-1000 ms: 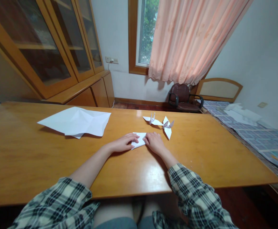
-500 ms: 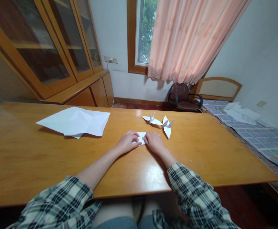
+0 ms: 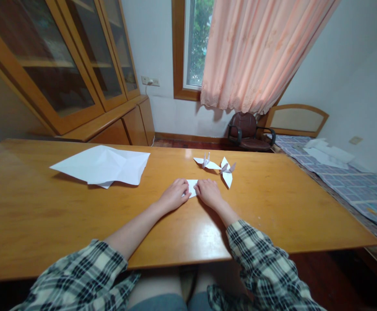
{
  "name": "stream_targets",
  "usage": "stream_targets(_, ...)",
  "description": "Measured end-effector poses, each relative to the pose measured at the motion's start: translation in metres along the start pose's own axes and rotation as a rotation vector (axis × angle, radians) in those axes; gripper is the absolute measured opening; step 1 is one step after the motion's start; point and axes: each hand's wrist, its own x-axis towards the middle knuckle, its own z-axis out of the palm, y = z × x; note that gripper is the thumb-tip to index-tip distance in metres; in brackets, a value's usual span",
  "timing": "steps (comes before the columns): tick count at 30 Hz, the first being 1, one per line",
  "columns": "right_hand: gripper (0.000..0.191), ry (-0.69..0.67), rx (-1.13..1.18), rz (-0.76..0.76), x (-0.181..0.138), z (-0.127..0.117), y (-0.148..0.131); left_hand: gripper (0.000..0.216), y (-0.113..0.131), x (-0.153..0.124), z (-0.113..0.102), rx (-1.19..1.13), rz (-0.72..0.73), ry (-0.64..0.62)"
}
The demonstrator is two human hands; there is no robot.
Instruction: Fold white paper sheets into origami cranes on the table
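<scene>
A small piece of folded white paper (image 3: 192, 186) lies on the wooden table between my hands. My left hand (image 3: 175, 193) grips its left side, fingers curled and thumb at the near edge. On the right side, my right hand (image 3: 208, 191) has its fingers bent and closed on the paper. Both hands cover its ends, so only the middle shows. Just beyond my right hand sit two white paper cranes, one crane (image 3: 207, 163) to the left and another crane (image 3: 227, 171) to the right, nearly touching.
Large creased white sheets (image 3: 106, 166) lie on the table (image 3: 272, 207) at the left. Behind the table stand a glass-door cabinet (image 3: 78, 65) and a brown armchair (image 3: 245, 129). A bed (image 3: 334, 168) with a checked cover runs along the right.
My left fingers have closed in on the paper's left side, the thumb drawing slightly back. My right hand has barely moved. The cranes and large sheets stay in place.
</scene>
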Motion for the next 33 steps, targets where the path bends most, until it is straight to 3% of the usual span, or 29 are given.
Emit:
stream_targets(6, 0.027, 0.001, -0.01, 0.003, 0.0, 0.001, 0.0, 0.004, -0.001, -0.003, -0.002, 0.032, 0.014, -0.016)
stream_targets(11, 0.027, 0.011, -0.032, 0.01, -0.002, 0.002, -0.002, 0.019, -0.003, -0.007, -0.004, 0.02, 0.08, -0.055)
stream_targets(22, 0.028, 0.002, -0.053, 0.026, -0.002, 0.002, -0.003, 0.038, -0.024, -0.011, -0.027, -0.199, 0.106, -0.327)
stream_targets(33, 0.028, 0.035, -0.047, 0.015, -0.002, 0.004, -0.002, 0.027, -0.012, -0.013, -0.044, -0.14, 0.037, -0.271)
